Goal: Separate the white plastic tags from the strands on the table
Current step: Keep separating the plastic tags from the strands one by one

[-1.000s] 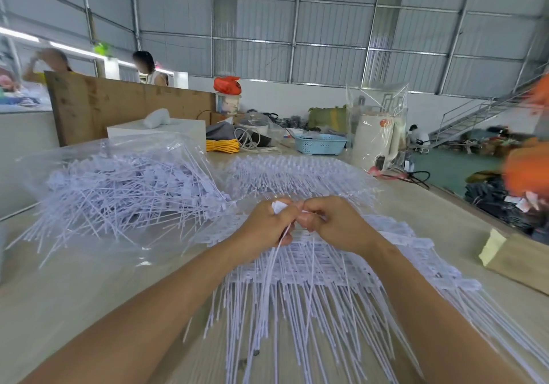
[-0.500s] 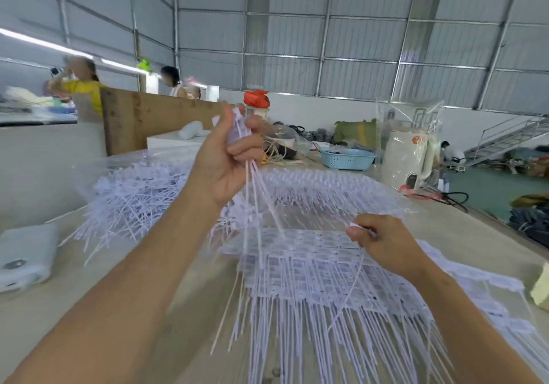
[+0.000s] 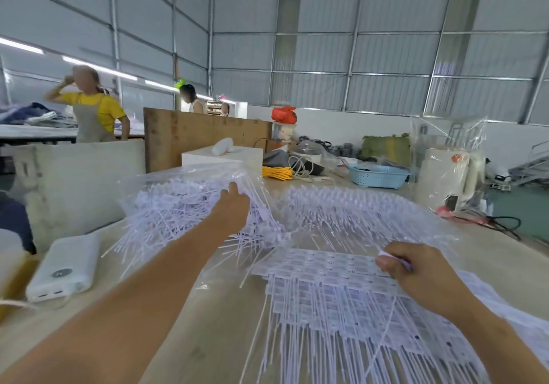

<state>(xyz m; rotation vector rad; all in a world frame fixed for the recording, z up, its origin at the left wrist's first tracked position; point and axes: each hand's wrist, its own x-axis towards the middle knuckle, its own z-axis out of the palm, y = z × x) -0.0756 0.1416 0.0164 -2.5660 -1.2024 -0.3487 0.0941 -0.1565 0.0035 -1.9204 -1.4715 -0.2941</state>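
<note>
below centre, i read the tag sheet (image 3: 335, 288) as light, limp and snappable; right hand (image 3: 416, 270) pinches its upper-right edge tag, left hand (image 3: 234, 205) fingers hidden, grip untold.

White tags (image 3: 332, 267) flat, strands (image 3: 312, 339) hanging nearward

Left hand's (image 3: 234, 205) fingertips behind strands (image 3: 184, 214).

Left arm stretched far forward, left hand (image 3: 234, 202) fingers extended; right hand (image 3: 416, 270) nearer, fingers curled, thumb and forefinger pinched
</note>
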